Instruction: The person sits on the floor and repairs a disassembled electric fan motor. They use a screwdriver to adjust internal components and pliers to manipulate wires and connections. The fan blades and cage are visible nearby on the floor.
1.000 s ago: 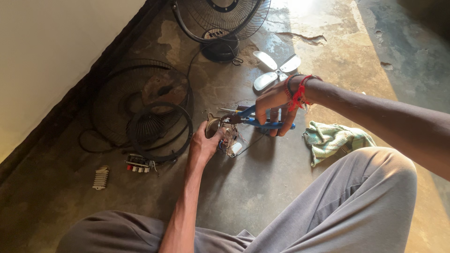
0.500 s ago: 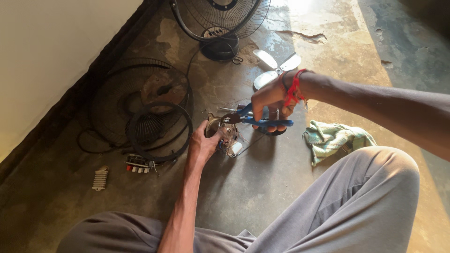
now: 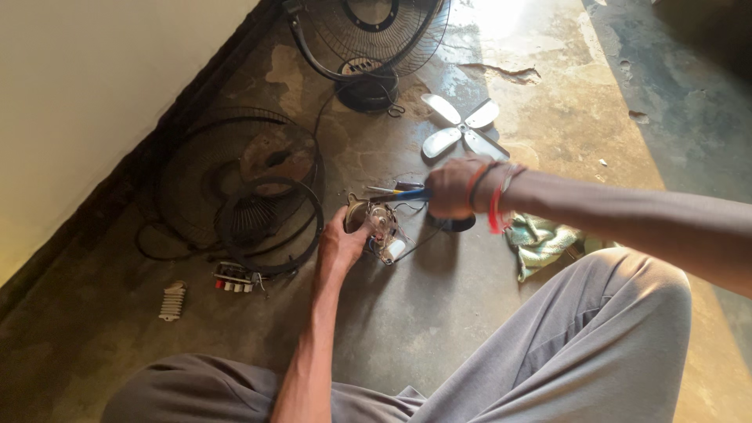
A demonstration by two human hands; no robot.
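Observation:
My left hand (image 3: 341, 247) grips a small fan motor (image 3: 374, 223) with wires and a white part, held just above the concrete floor. My right hand (image 3: 453, 188), with red and dark bands on the wrist, is closed on blue-handled pliers (image 3: 401, 194) whose tip points left at the top of the motor. A dark round part (image 3: 452, 224) lies on the floor under my right hand.
White fan blades (image 3: 462, 129) lie beyond my hands. A fan stand with a wire guard (image 3: 364, 47) is at the back. Black fan grilles (image 3: 251, 188) lie at left by the wall, with a switch block (image 3: 235, 278) and a white ribbed piece (image 3: 172, 301). A green cloth (image 3: 540, 243) lies right.
My right hand has turned and shifted slightly left over the motor with the pliers. The left hand keeps holding the motor in place.

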